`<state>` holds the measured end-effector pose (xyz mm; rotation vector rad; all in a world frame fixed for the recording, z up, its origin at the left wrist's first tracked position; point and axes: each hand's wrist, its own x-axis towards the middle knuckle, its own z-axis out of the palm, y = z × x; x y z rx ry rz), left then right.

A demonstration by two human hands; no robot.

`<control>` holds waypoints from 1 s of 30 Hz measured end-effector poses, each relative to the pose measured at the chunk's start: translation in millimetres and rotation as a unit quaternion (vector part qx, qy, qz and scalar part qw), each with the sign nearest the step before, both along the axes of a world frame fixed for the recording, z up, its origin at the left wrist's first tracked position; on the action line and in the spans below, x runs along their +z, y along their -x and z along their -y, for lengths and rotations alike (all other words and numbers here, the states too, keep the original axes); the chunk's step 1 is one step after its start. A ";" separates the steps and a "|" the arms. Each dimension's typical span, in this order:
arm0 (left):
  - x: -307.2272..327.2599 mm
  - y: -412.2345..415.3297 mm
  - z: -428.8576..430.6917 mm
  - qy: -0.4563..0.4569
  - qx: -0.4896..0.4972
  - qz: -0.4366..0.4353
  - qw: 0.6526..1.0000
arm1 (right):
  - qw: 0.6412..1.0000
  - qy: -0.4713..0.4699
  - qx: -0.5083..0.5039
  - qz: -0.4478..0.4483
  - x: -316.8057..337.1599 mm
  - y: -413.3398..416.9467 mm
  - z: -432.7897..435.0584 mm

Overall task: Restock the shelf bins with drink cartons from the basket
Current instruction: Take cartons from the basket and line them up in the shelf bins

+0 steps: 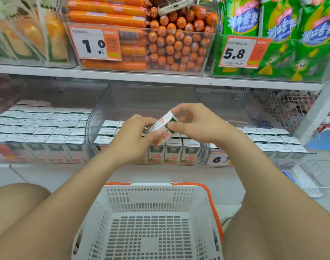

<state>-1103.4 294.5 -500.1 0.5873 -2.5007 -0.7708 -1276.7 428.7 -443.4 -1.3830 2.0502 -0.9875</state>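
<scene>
A small white drink carton (163,127) with orange and green print is held tilted in the air between both hands, above the middle clear shelf bin (96,117). My left hand (136,132) grips its lower end. My right hand (196,121) pinches its upper end with thumb and fingers. The middle bin holds rows of the same cartons (172,152) standing upright, with bare space at its back. The white basket (151,222) with an orange handle sits on the floor between my knees and shows nothing inside.
The left bin (40,126) and right bin (272,139) are packed with cartons. Above, a shelf carries orange sausages (171,44) and green snack bags (280,34) with price tags. A wire rack (286,107) stands at the right.
</scene>
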 end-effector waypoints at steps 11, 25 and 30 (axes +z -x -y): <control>-15.4 -6.5 11.2 0.146 0.074 0.163 0.973 | 0.959 0.111 -0.106 -0.240 -19.2 32.1 30.6; -31.2 -2.4 7.7 0.178 0.041 0.318 0.930 | 0.950 -0.194 0.087 -0.230 -47.8 58.2 85.4; -32.1 -0.8 -1.4 0.205 0.038 0.238 0.949 | 0.942 -0.190 0.067 -0.268 -50.2 38.6 74.3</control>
